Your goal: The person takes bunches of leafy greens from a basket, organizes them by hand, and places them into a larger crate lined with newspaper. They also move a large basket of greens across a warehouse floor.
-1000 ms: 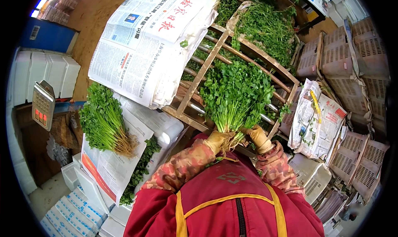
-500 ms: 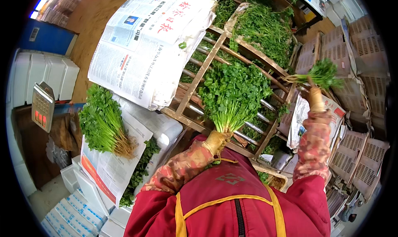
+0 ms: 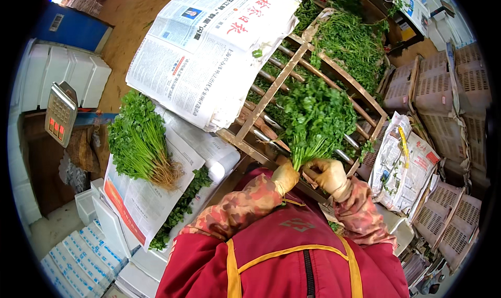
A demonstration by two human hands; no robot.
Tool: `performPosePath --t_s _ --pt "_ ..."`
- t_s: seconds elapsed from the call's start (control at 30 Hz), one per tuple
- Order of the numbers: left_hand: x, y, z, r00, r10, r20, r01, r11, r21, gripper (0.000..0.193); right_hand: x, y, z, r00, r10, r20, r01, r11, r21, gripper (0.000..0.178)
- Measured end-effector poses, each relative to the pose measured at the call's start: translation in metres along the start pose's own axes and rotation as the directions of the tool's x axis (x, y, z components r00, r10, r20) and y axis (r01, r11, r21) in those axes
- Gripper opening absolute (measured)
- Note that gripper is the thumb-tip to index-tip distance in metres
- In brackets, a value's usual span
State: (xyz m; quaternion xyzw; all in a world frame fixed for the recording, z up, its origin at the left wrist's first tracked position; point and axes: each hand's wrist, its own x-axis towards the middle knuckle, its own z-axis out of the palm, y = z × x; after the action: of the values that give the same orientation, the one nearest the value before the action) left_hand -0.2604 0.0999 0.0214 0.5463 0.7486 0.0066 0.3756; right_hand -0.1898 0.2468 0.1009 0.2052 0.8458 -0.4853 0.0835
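Observation:
My left hand (image 3: pixel 285 178), in a tan glove, is closed round the stem end of a leafy green coriander bunch (image 3: pixel 319 118) in front of my chest. Its leaves point away from me, over a metal rack (image 3: pixel 269 102) with round bars. My right hand (image 3: pixel 329 177), gloved too, meets the left at the base of the stems, its fingers curled in on the root end. What exactly lies between those fingers is partly hidden. To the left, another coriander bunch (image 3: pixel 143 141) with brown roots rests on a newspaper sheet (image 3: pixel 175 165).
A thick newspaper stack (image 3: pixel 203 68) covers the rack's left side. Loose greens (image 3: pixel 355 53) fill the far side. A scale display (image 3: pixel 60 115) stands at left near white foam boxes (image 3: pixel 78 76). Plastic crates (image 3: pixel 436 87) are piled at right, beside crumpled newspaper (image 3: pixel 402 167).
My right hand has come in from the far right, where it held a small coriander bunch, to the stems beside my left hand. The whole view has shifted slightly.

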Motion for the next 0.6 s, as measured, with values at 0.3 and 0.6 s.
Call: performPosePath --t_s 0.3,0.6 --pt "0.007 0.009 0.001 0.983 -0.183 -0.003 0.181 0.975 -0.132 0.036 0.131 -0.034 0.073 0.942 0.25 0.225 0.183 0.18 -0.967 0.056" --pt "0.029 -0.031 0.053 0.879 0.295 -0.374 -0.298 0.953 0.052 0.024 0.139 -0.124 -0.109 0.991 -0.078 -0.109 0.085 0.995 0.059 0.037"
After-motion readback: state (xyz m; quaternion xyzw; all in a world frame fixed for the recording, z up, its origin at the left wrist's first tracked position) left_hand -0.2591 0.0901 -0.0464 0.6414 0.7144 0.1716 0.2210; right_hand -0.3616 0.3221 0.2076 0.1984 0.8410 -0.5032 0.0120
